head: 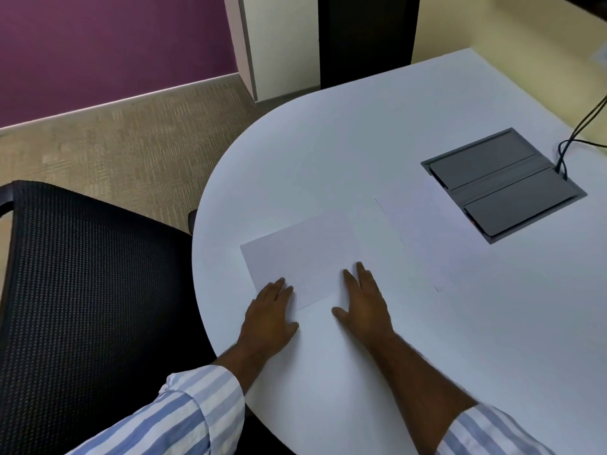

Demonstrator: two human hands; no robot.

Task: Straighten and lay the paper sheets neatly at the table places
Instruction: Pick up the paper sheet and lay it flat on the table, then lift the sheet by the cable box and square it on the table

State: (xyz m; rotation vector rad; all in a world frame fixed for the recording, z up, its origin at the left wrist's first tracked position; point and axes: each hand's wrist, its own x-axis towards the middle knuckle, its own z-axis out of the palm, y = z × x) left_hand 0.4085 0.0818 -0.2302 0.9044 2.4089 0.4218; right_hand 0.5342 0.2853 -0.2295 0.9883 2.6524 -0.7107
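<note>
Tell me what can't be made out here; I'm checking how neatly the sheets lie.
Head view only:
- near sheet: near edge hidden under left hand and right hand.
- far sheet: white on white table, outline mostly lost.
- cables: cut off at right edge.

Two white paper sheets [302, 254] are lying flat, the nearer one [295, 257] skewed, the farther one [423, 238] faint.

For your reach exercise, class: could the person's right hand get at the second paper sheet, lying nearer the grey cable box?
Probably yes. The right hand lies flat just beside the second sheet, and only bare table lies between them.
</note>
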